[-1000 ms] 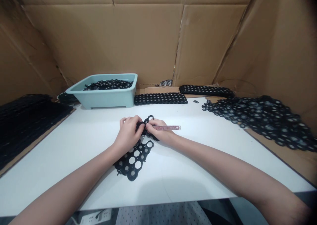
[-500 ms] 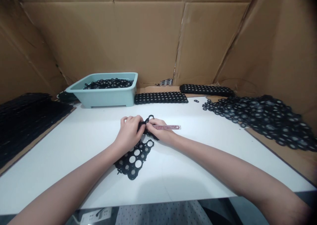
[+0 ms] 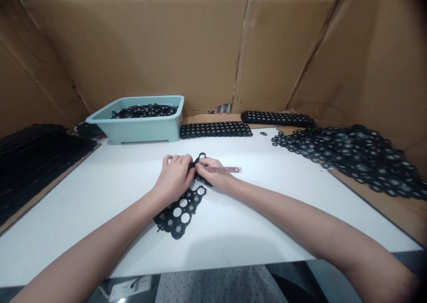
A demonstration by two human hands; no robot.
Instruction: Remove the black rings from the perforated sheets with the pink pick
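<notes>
My left hand point(image 3: 174, 178) pinches the upper edge of a black perforated rubber sheet point(image 3: 178, 215), whose round holes show pale centres. The sheet trails down toward me on the table. My right hand point(image 3: 213, 175) meets the left at the sheet's top loop point(image 3: 201, 157). It grips a slim pink pen-like tool point(image 3: 224, 170) with printed lettering, whose far end sticks out to the right. The tool's tip is hidden inside my fingers.
A teal plastic tub point(image 3: 135, 131) holds black rubber pieces at the back. Black perforated strips point(image 3: 216, 130) lie behind the white table point(image 3: 100, 183). A loose heap of them point(image 3: 347, 156) spreads on the right, and a dark stack point(image 3: 36, 160) fills the left. Cardboard walls surround everything.
The whole view has shifted slightly up the picture. My hands stay together at the sheet's top, with only small finger movement, and the pink tool sits at a slightly steeper tilt.
</notes>
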